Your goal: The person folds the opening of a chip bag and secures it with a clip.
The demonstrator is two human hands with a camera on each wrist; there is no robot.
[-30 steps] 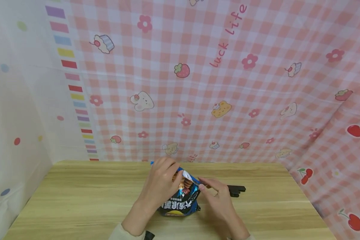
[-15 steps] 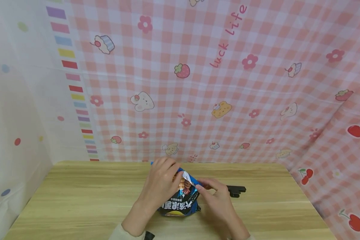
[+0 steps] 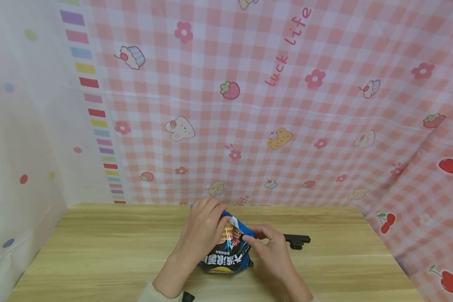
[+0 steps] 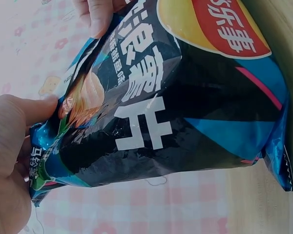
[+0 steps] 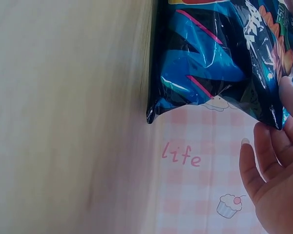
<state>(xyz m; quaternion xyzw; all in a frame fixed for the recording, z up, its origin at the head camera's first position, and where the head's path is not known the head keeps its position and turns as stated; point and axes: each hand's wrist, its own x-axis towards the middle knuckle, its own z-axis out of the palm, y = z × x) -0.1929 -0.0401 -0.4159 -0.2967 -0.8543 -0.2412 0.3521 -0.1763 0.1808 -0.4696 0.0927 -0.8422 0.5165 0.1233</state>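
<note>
A black and blue bag of potato chips (image 3: 226, 256) stands at the table's front middle, its label upside down in the head view. My left hand (image 3: 204, 226) grips the bag's top edge on the left side. In the left wrist view its thumb presses the bag (image 4: 151, 97) near a crumpled blue corner. My right hand (image 3: 272, 247) pinches the other end of the top edge between thumb and fingers. In the right wrist view, the remaining fingers of this hand (image 5: 278, 161) curl loosely below the bag's corner. A white patch and blue strip run along the top edge between both hands.
A black object with a notched end (image 3: 297, 240) lies on the wooden table (image 3: 117, 247) just beyond my right hand, which partly hides it. Pink checked cloth (image 3: 245, 105) hangs behind the table, with more cloth at both sides.
My right hand has shifted slightly left along the bag's top edge, and more of the blue strip shows near its fingers. The left hand stays in place on the bag.
</note>
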